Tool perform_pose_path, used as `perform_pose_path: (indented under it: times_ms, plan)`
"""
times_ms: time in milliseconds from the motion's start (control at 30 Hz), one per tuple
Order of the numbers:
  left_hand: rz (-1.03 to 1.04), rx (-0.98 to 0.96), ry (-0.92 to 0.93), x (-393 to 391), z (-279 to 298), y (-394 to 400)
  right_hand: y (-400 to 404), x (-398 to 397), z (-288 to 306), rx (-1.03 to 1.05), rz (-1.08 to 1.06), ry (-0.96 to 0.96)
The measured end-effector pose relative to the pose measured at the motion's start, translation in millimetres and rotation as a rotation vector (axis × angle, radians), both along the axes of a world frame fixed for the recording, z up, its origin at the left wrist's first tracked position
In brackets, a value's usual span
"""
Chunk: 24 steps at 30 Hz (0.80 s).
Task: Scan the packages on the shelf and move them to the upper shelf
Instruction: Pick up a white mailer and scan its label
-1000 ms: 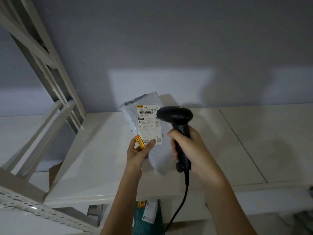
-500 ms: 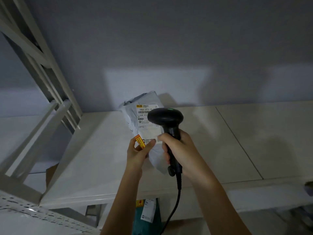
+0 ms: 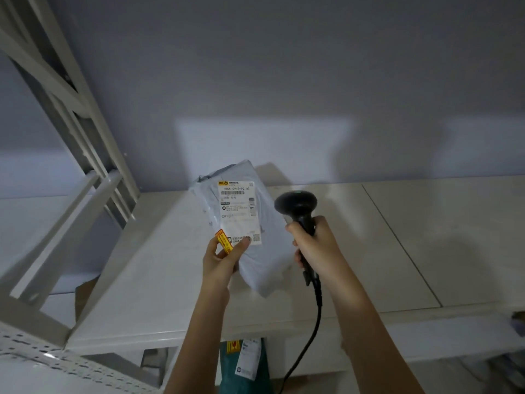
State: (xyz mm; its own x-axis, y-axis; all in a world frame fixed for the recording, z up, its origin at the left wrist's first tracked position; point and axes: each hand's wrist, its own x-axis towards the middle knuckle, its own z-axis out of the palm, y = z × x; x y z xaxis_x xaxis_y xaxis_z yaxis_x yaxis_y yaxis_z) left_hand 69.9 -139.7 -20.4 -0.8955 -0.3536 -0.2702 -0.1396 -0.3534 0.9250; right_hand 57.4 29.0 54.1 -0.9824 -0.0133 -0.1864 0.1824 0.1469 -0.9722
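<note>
Pinching the near left corner of the grey mailer bag (image 3: 267, 268), the left hand (image 3: 224, 258) has its thumb laid on the label's lower edge and its fingers underneath. The bag is held tilted above the upper shelf (image 3: 426, 237), over its left half and toward the back edge; whether its far end touches the board I cannot tell. It looks light, soft and creased, probably a slick plastic skin, so it should sag from a corner hold; a hold across its middle would likely carry it flatter. The right hand (image 3: 318, 245) is wrapped round the handle of the black scanner (image 3: 297, 203), whose head sits just beside the bag's right edge, cable hanging down. The white shipping label (image 3: 240, 213) reads "186A C910-P2 A2", with barcodes and a QR code; smaller print is illegible. An orange sticker (image 3: 224, 240) sits by the thumb. A green package (image 3: 247, 365) shows below the front edge.
</note>
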Motion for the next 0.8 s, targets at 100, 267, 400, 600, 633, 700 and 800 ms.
perform_pose_path:
  times_ms: [100, 267, 400, 600, 633, 700, 800]
  plan:
    - [0.037, 0.002, -0.003, 2.7, 0.6, -10.0, 6.3, -26.6, -27.4, 0.068, -0.011, -0.088]
    - [0.087, 0.007, -0.040, 6.6, 0.4, -25.2, -3.4, -64.2, -58.0, 0.149, -0.009, -0.200]
    - [0.084, 0.009, -0.050, 9.9, 1.4, -33.5, -13.0, -77.6, -73.8, 0.216, -0.042, -0.224]
    - [0.048, 0.032, -0.043, 10.9, 11.5, -39.1, -10.9, -83.8, -88.7, 0.387, -0.119, -0.209]
    - [0.039, 0.028, -0.040, 10.4, 13.4, -39.0, -9.1, -84.5, -89.2, 0.424, -0.119, -0.217]
    - [0.007, 0.024, -0.029, 7.6, 17.1, -37.7, -3.8, -84.9, -88.4, 0.526, -0.095, -0.240]
    - [-0.069, 0.017, -0.011, -0.8, 23.2, -30.7, 6.3, -78.4, -81.7, 0.612, -0.110, -0.215]
